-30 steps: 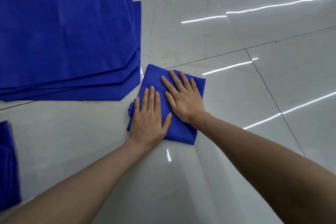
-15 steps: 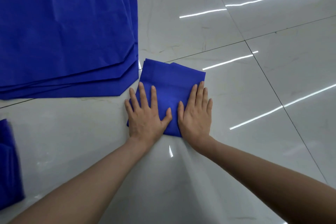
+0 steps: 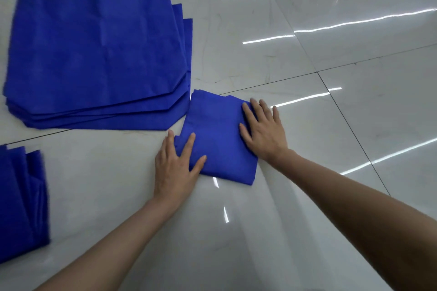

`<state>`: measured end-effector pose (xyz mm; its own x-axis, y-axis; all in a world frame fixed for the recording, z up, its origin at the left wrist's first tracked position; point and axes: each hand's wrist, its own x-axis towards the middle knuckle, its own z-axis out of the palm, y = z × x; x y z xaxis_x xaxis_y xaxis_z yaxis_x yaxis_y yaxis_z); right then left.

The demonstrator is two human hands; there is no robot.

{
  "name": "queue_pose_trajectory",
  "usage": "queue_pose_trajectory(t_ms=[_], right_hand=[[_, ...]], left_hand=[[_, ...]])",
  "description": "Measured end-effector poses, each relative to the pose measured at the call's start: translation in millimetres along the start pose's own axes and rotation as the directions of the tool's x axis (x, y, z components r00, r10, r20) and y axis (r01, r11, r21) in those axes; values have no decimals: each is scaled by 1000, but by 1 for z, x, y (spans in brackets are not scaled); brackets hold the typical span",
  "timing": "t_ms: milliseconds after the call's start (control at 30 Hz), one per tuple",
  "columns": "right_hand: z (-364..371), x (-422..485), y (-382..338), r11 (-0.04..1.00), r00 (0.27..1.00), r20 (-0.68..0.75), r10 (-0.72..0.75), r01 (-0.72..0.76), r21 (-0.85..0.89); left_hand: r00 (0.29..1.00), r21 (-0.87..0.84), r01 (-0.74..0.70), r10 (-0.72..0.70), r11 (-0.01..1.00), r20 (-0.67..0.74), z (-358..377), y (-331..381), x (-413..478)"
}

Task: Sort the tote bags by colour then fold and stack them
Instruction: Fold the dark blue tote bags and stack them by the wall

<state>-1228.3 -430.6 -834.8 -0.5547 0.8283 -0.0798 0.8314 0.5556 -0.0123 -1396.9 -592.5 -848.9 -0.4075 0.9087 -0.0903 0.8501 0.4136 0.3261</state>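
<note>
Floor tiles (image 3: pixel 354 111): left hand (image 3: pixel 173 170), right hand (image 3: pixel 266 134) touch tote (image 3: pixel 217 132).

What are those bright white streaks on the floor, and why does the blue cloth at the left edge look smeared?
Head view: the streaks look like overhead strip lights reflected in the glossy floor. Head view again: the bags at the left edge are smeared, probably by motion blur, while the folded bag, left hand and right hand are sharp.

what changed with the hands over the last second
The left hand slid from the middle of the folded bag to its near left corner, and the right hand slid out to its right edge. Nothing was gripped or let go. The bag stayed beside the pile of flat bags.
</note>
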Motion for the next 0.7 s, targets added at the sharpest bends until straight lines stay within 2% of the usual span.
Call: queue_pose_trajectory(t_ms=[67,133,200,367,600,700], right_hand=[[-4,-8,-16,999,997,-68,-44,43,-24],[0,-29,-47,984,978,-112,-176,179,18],[11,-54,-77,957,964,-44,-264,267,113],[28,-65,-57,969,989,41,-139,127,210],[25,-71,-4,993,992,105,-74,64,94],[12,-68,-2,998,999,-22,-26,27,53]], left_hand=[[1000,-10,-13,13,1000,-24,-4,-2,0],[999,42,-22,23,999,-26,-2,-4,0],[1000,107,-24,25,994,-7,4,-6,-1],[999,168,-34,28,985,37,11,-8,1],[998,184,-36,25,982,63,12,-9,3],[997,184,-17,3,983,75,9,-6,4]])
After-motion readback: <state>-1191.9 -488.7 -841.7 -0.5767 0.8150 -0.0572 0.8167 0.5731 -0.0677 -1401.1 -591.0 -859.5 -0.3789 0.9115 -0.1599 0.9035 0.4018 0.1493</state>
